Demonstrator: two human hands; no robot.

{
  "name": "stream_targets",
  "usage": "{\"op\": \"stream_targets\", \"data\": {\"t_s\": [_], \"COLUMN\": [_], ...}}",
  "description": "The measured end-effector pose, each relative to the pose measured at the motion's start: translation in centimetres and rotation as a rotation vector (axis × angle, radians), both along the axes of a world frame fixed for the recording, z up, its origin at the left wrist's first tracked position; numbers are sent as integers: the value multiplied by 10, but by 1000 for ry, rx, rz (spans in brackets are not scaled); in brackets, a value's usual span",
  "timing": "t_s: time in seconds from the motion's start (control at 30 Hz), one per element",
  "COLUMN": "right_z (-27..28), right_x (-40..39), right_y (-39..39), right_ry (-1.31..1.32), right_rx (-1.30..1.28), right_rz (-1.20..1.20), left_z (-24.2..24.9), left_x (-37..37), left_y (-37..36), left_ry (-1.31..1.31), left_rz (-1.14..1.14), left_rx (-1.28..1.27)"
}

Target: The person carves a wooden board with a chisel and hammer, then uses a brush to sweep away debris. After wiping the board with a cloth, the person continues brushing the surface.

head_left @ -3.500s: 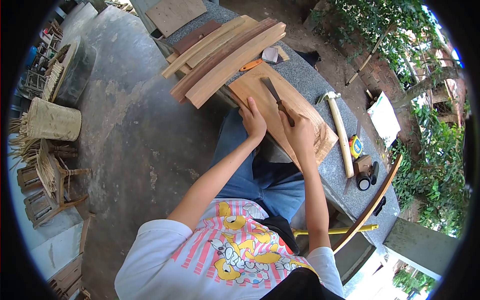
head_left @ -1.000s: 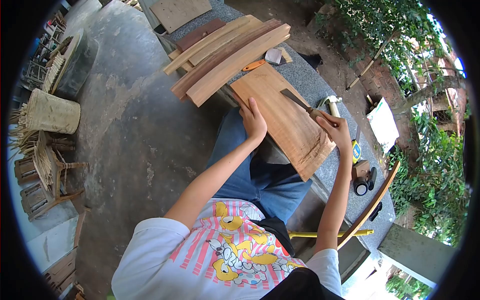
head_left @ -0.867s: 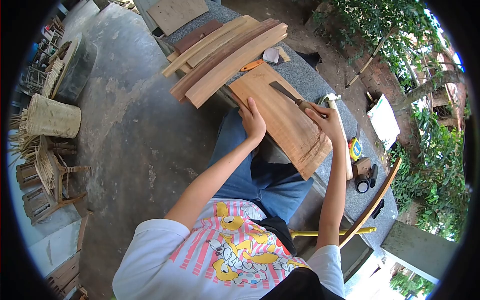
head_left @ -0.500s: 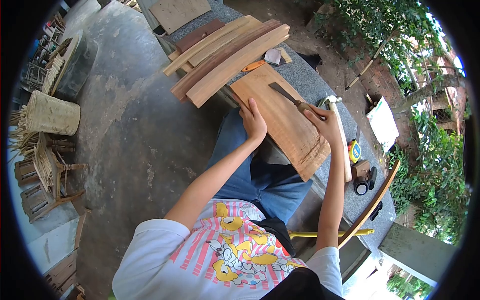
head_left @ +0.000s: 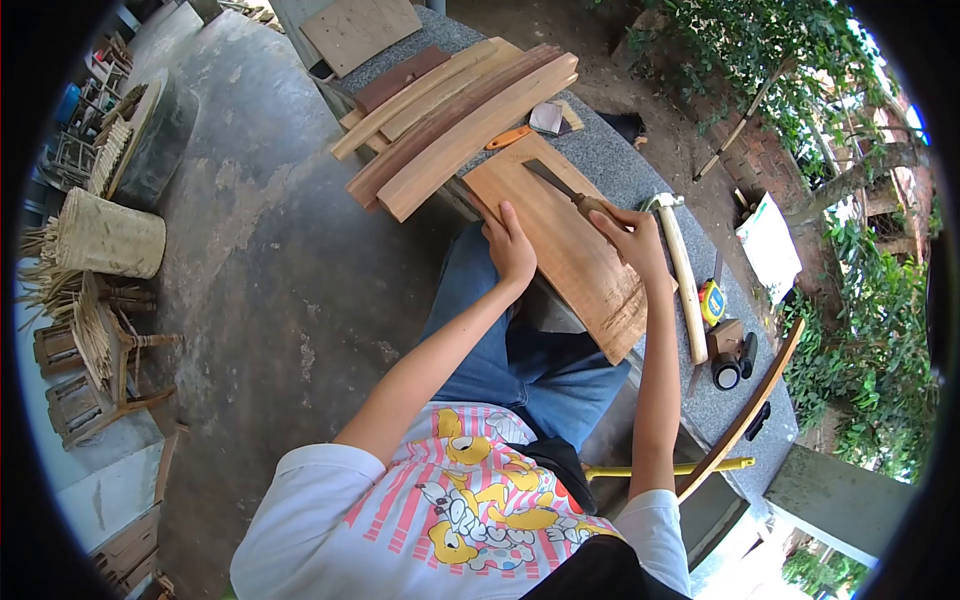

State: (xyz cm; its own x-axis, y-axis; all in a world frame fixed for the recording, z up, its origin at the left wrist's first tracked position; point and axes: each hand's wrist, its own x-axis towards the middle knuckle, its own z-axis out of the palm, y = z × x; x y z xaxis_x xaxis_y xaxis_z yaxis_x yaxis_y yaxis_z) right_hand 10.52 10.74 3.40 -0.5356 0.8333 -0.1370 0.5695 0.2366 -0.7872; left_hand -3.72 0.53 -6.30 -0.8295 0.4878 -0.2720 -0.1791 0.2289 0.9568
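A wide wooden board point(head_left: 560, 245) lies slanted over my lap and the edge of the grey stone ledge. My left hand point(head_left: 510, 245) grips its left edge, thumb on top and the fingers partly hidden beneath. Above the board, my right hand point(head_left: 632, 242) is closed round the wooden handle of a chisel point(head_left: 556, 180). The flat metal blade points up and to the left over the board's upper part. Whether the blade touches the surface I cannot tell. Rough, darker grain shows near the board's lower right end.
Several long wood strips point(head_left: 480, 125) lie at the upper left of the ledge point(head_left: 655, 180), near an orange knife point(head_left: 508, 138). To the right are a hammer point(head_left: 683, 270), a tape measure point(head_left: 711, 302), a black-and-wood tool point(head_left: 727, 362) and a curved wood strip point(head_left: 745, 415).
My right hand and the chisel have moved up and to the left along the board. My left hand keeps its hold on the board's edge.
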Motion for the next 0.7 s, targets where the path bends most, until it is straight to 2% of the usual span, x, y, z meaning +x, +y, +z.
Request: {"op": "stream_targets", "data": {"t_s": [0.1, 0.17, 0.23, 0.37, 0.43, 0.47, 0.63, 0.7], "right_z": [2, 4, -8, -37, -39, -38, -35, -34], "right_x": [7, 23, 43, 72, 69, 71, 88, 95], "right_y": [-10, -26, -41, -67, -81, -86, -98, -103], "right_ry": [22, -34, 53, 81, 234, 245, 248, 244], "right_rx": [17, 10, 71, 81, 191, 125, 134, 109], "right_rz": [6, -68, -46, -227, -279, -310, -364, -369], "left_z": [-8, -19, -13, -10, -17, -21, -20, -21], "left_x": [-1, 0, 1, -1, 0, -1, 5, 1], "left_y": [0, 4, 4, 1, 2, 0, -19, -31], "left_ry": [34, 183, 145, 82, 139, 185, 137, 181], "left_rz": [-11, 32, 21, -19, -34, -33, -210, -404], "left_rx": [3, 22, 15, 18, 51, 81, 0, -92]}}
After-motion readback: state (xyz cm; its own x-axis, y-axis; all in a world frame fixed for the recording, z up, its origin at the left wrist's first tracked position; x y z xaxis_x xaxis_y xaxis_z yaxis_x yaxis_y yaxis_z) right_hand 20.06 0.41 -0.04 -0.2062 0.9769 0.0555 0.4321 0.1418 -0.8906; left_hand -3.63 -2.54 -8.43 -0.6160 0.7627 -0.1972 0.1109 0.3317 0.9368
